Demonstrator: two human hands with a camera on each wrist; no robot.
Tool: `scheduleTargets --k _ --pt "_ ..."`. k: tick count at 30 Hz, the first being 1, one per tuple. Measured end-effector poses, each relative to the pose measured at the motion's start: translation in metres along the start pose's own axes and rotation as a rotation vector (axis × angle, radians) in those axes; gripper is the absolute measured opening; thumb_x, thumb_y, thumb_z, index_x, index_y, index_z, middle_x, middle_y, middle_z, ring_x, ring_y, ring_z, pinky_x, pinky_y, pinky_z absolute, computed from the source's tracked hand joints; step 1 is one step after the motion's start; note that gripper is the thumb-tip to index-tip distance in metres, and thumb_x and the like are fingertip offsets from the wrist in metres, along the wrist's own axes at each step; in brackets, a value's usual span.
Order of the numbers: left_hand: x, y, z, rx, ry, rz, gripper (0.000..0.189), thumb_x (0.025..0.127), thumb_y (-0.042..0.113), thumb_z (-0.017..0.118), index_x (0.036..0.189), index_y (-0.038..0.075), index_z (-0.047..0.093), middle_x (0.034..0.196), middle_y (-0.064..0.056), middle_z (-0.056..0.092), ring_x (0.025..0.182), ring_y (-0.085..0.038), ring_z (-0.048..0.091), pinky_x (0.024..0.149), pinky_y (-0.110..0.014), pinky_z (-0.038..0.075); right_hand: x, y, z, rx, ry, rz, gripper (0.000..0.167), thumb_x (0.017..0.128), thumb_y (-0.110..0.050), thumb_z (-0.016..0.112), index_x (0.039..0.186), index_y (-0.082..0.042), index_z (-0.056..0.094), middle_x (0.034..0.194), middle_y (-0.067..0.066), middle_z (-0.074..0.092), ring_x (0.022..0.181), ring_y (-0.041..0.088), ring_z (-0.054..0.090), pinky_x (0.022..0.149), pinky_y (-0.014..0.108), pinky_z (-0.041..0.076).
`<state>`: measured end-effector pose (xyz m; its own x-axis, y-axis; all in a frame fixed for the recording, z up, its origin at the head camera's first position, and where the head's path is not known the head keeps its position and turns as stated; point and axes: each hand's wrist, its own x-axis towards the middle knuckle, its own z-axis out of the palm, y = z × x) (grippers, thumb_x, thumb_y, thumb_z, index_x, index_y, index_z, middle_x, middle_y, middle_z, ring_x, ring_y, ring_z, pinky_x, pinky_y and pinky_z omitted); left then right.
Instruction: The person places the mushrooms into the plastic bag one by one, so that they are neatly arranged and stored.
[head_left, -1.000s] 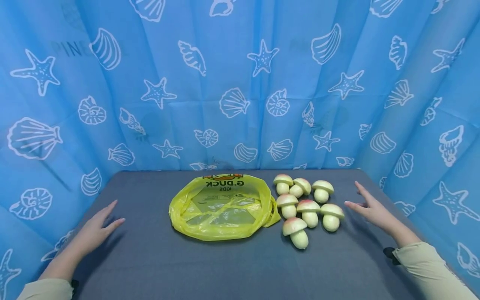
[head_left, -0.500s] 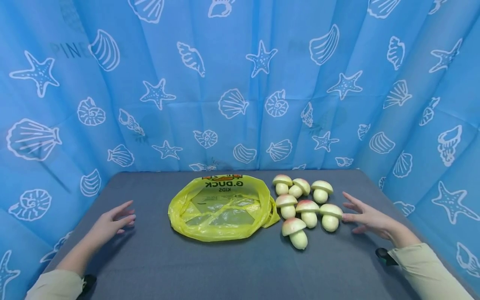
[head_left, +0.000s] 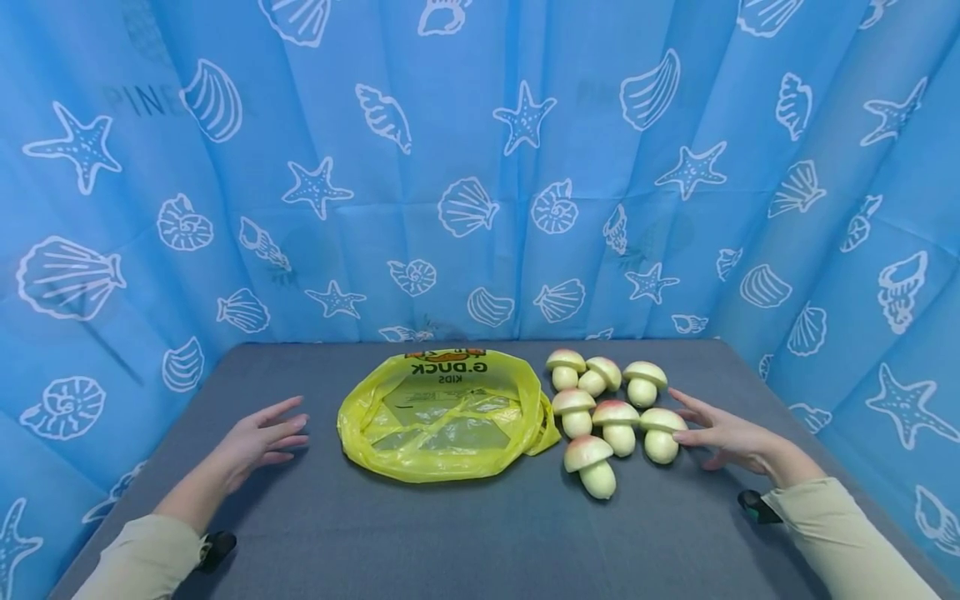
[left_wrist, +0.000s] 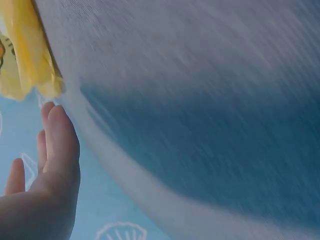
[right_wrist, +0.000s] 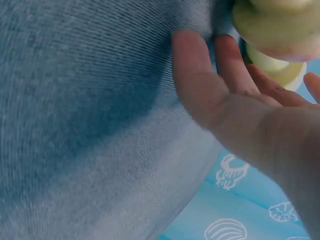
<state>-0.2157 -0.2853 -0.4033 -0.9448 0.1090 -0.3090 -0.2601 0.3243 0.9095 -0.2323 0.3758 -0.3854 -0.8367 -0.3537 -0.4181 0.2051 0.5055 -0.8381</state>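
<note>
A yellow plastic bag lies on the grey table with its mouth spread wide; dark print shows on its far inner side. To its right stand several toy mushrooms with pale stems and pinkish caps. My left hand hovers left of the bag, fingers extended and holding nothing; the bag's edge shows beyond the fingertips in the left wrist view. My right hand is beside the rightmost mushroom, fingers loosely spread. Its thumb overlaps that mushroom's edge in the head view; whether it touches cannot be told.
A grey cloth covers the table. A blue curtain printed with white shells and starfish hangs behind it and along both sides. Each wrist carries a small dark device, such as the one on the left wrist.
My left hand has moved right, toward the bag. My right hand has moved left, up to the rightmost mushroom. Bag and mushrooms stay where they were.
</note>
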Motion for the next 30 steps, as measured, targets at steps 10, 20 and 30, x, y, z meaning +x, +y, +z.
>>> scheduleTargets --k 10,20,30 --pt "0.016 0.008 0.025 -0.127 -0.013 -0.045 0.072 0.101 0.03 0.054 0.156 0.007 0.014 0.154 -0.029 0.024 0.127 -0.033 0.05 0.102 -0.05 0.041 0.006 0.008 -0.001 0.014 0.016 0.06 0.095 0.097 -0.029 0.059 0.153 -0.009 -0.014 0.151 0.037 -0.013 0.134 0.062 -0.002 0.092 0.074 0.033" --pt "0.031 0.016 0.043 -0.172 0.036 -0.089 0.066 0.1 0.02 0.056 0.155 0.006 0.021 0.15 -0.028 0.033 0.102 -0.018 0.063 0.088 -0.039 0.052 0.006 0.008 0.002 0.019 0.015 0.061 0.091 0.097 -0.028 0.06 0.155 -0.009 -0.008 0.152 0.034 -0.016 0.135 0.06 -0.006 0.092 0.076 0.03" --pt "0.041 0.019 0.054 -0.178 0.043 -0.127 0.065 0.097 0.006 0.058 0.154 0.008 0.027 0.151 -0.028 0.027 0.114 -0.028 0.053 0.101 -0.046 0.043 0.006 0.001 0.01 -0.015 0.092 0.092 0.088 0.096 -0.031 0.062 0.156 -0.008 0.001 0.153 0.033 -0.01 0.135 0.06 0.001 0.09 0.07 0.038"
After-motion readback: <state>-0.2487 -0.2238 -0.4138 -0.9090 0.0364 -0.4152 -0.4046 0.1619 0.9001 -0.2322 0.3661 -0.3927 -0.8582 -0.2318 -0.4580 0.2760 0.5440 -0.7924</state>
